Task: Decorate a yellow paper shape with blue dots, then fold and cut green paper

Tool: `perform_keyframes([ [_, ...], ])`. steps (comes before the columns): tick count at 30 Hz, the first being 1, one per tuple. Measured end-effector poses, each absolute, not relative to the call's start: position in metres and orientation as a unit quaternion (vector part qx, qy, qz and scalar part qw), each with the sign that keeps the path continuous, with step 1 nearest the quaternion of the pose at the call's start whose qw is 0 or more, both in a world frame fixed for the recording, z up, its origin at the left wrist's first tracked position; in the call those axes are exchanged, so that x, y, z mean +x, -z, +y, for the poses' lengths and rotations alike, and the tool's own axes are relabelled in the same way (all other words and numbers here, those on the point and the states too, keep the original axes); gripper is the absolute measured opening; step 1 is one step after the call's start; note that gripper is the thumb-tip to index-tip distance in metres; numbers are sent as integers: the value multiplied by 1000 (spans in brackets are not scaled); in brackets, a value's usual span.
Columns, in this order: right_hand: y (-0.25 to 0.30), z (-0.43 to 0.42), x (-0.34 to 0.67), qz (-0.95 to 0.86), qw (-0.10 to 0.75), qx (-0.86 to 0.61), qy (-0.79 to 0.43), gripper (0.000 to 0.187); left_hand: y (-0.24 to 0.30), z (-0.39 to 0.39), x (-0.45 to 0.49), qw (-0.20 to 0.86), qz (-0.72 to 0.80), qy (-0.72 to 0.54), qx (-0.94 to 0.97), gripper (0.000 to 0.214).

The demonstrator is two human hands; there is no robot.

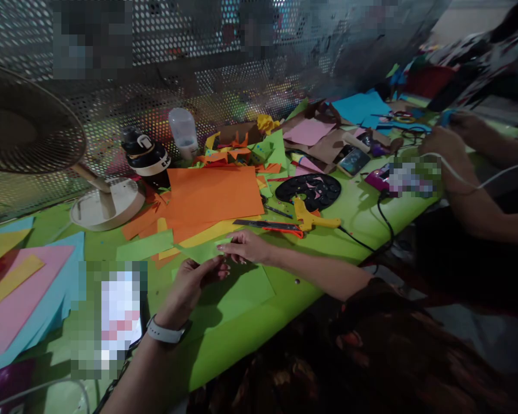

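Note:
My left hand [198,280], with a pale watch band at the wrist, has its thumb and fingers pinched at the lower edge of a small piece of green paper [198,250]. Across from it, my right hand [249,247] grips the same piece from the right, its fingers closed. Both hands nearly touch each other above a larger green sheet [246,293] lying on the table. Just beyond my fingers lie a craft knife [267,225] with an orange handle, a yellow glue gun [313,217] and an orange sheet [216,198].
A fan [107,201], a black bottle [149,158] and a clear cup [183,132] stand along the mesh wall. Coloured sheets [30,293] and a lit phone [121,310] lie left. Beyond a black palette [308,191], another person's hands [446,144] work at right.

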State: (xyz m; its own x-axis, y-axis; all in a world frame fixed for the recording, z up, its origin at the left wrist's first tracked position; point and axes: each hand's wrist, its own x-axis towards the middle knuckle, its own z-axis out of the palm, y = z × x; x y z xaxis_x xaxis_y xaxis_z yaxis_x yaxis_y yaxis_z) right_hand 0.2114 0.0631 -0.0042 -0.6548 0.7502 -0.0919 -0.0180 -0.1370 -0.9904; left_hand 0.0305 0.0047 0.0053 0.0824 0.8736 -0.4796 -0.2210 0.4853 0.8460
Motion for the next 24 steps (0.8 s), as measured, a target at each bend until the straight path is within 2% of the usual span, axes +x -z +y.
perform_keyframes([
  [10,3,70,218,-574,290,-302,-704,35,-7,11,20,643,530,-418,362,20],
  [18,-10,72,234,-620,227,-247,-710,30,-11,13,11,632,511,-424,399,17],
  [22,-9,68,234,-677,238,-258,-647,33,-9,16,8,614,504,-472,382,19],
  [24,-8,63,230,-731,280,-286,-552,35,-9,19,8,635,498,-485,337,29],
])
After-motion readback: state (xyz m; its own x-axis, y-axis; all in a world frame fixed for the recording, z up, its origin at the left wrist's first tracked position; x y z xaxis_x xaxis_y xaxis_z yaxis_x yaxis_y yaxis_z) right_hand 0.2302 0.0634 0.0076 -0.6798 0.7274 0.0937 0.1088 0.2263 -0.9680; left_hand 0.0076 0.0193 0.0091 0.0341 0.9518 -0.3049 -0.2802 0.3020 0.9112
